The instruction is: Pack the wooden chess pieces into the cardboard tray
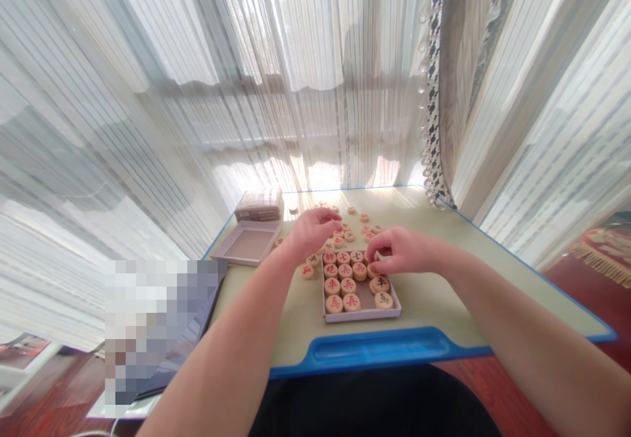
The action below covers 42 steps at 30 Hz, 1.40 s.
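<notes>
A shallow white box tray [362,315] lies near the front of a small table and holds several round wooden chess discs [340,286] with red or black characters. My right hand [401,251] hovers over the tray's far right corner, its fingers pinched on a disc there. My left hand [313,230] reaches over the loose discs [365,217] scattered behind the tray, fingers curled down onto them; what it grips is hidden.
The table [444,299] has a pale green top and a blue rim with a groove at the front. An empty box lid [246,243] and a brown box [259,206] sit at the back left. Sheer curtains surround the table. A blurred flat object lies left.
</notes>
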### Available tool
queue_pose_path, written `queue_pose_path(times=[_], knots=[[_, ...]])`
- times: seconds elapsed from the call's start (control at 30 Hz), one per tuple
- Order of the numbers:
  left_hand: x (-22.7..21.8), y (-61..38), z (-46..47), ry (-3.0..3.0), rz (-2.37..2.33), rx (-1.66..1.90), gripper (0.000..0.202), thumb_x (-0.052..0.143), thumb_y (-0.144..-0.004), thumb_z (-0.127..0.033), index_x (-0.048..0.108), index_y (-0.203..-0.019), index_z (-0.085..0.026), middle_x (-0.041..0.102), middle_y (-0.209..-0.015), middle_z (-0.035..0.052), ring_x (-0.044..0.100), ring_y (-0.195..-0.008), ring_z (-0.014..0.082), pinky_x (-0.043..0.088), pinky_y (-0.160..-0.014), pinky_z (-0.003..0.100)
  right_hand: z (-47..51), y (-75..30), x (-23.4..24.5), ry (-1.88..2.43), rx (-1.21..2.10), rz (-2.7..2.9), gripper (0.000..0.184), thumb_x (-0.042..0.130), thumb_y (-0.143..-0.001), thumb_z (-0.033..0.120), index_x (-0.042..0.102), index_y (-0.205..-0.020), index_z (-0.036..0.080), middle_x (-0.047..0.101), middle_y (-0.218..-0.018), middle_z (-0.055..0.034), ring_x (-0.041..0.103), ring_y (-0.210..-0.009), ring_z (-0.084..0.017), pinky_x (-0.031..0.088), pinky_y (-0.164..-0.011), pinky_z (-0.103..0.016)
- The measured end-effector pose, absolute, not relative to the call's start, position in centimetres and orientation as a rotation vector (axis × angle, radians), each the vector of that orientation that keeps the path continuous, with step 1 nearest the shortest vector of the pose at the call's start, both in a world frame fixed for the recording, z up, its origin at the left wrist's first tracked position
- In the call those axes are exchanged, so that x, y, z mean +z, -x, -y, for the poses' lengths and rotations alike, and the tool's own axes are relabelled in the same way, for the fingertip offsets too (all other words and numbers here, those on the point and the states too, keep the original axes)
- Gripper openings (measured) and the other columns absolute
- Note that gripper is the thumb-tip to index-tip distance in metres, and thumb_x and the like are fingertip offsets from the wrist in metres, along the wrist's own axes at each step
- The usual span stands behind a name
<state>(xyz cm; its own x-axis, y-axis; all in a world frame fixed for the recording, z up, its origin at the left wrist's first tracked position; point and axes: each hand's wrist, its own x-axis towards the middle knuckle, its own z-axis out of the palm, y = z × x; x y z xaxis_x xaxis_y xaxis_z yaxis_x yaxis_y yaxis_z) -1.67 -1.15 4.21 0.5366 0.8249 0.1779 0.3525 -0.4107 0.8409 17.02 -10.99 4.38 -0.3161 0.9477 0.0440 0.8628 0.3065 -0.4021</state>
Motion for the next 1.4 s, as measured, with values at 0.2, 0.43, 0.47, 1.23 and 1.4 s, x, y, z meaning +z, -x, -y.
queue_pose_path(times=[0.2,0.43,0.47,1.23,1.4], knots=[[4.3,1.6,1.2,-1.981,-0.951,0.768,0.025,0.059,-0.068,-0.029,0.066,-0.088,-0.017,0.069,-0.079,0.0042,0.059,-0.067,0.0139,0.044,-0.053,0.022,10.9,-17.1,4.2,1.669,0.458,2.280,0.016,0.058,-0.066,0.026,0.070,-0.074,0.019,0.054,-0.054,0.0025,0.040,-0.049,-0.008,0.029,-0.046,-0.020],[4.5,1.6,1.4,-1.994,-0.947,0.776,0.024,0.058,-0.068,-0.029,0.067,-0.087,-0.017,0.069,-0.080,0.0039,0.058,-0.065,0.0129,0.045,-0.057,0.024,11.1,-17.2,4.3,1.657,0.490,2.271,0.016,0.057,-0.066,0.023,0.069,-0.074,0.019,0.051,-0.054,0.0033,0.039,-0.049,-0.007,0.029,-0.045,-0.020],[4.5,1.6,1.4,-1.999,-0.945,0.776,0.024,0.058,-0.068,-0.029,0.067,-0.087,-0.017,0.069,-0.079,0.0038,0.058,-0.065,0.0129,0.045,-0.056,0.024,11.2,-17.2,4.4,1.646,0.513,2.287,0.015,0.057,-0.065,0.023,0.069,-0.072,0.019,0.050,-0.054,0.0035,0.039,-0.049,-0.007,0.029,-0.045,-0.020],[4.6,1.7,1.4,-2.031,-0.943,0.774,0.024,0.057,-0.070,-0.030,0.066,-0.089,-0.018,0.069,-0.080,0.0042,0.059,-0.066,0.0145,0.045,-0.055,0.024,11.7,-17.1,4.9,1.587,0.684,2.353,0.017,0.063,-0.068,0.033,0.072,-0.074,0.020,0.052,-0.054,0.0033,0.041,-0.050,-0.007,0.031,-0.045,-0.019],[4.9,2.9,0.7,-2.375,-1.190,0.946,0.021,0.050,-0.075,-0.025,0.067,-0.085,-0.018,0.068,-0.079,0.0067,0.061,-0.075,0.0210,0.046,-0.068,0.031,11.5,-16.9,4.7,1.574,0.565,2.255,0.022,0.058,-0.073,0.034,0.071,-0.078,0.017,0.051,-0.052,0.0022,0.040,-0.048,-0.007,0.030,-0.045,-0.020]])
